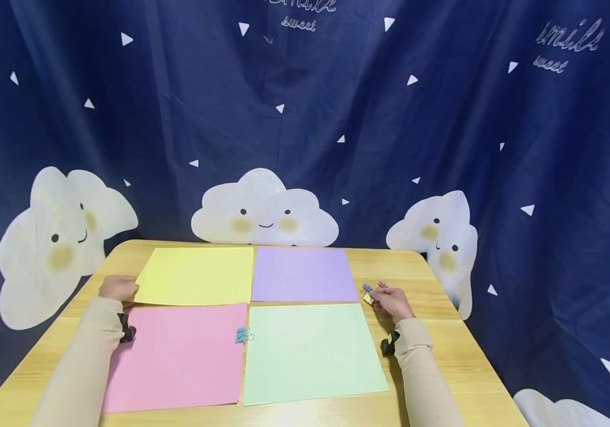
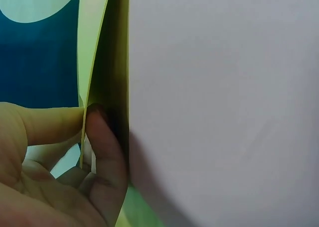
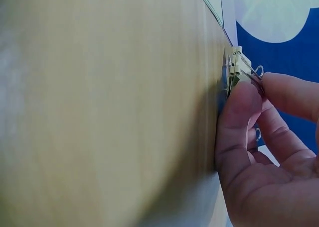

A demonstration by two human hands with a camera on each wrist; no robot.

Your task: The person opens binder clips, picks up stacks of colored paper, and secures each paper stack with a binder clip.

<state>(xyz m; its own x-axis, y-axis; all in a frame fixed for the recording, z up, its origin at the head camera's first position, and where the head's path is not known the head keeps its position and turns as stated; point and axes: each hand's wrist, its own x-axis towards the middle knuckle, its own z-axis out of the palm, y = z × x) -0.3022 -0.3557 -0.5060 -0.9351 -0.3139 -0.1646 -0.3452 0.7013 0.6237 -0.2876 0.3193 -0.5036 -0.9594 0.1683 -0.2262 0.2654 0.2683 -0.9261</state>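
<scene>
At the near left corner of the yellow sheet of paper, my left hand pinches its edge between thumb and fingers. The left wrist view shows that edge lifted off the surface, with the pink sheet beside it. On the right side of the table my right hand pinches a pale yellow binder clip by its wire handles. A blue binder clip lies just beyond its fingertips, and a pink clip shows partly behind the fingers.
A purple sheet lies at the back, a pale green sheet at the front right. A light blue binder clip sits on the pink sheet's right edge. Behind the wooden table hangs a dark blue curtain.
</scene>
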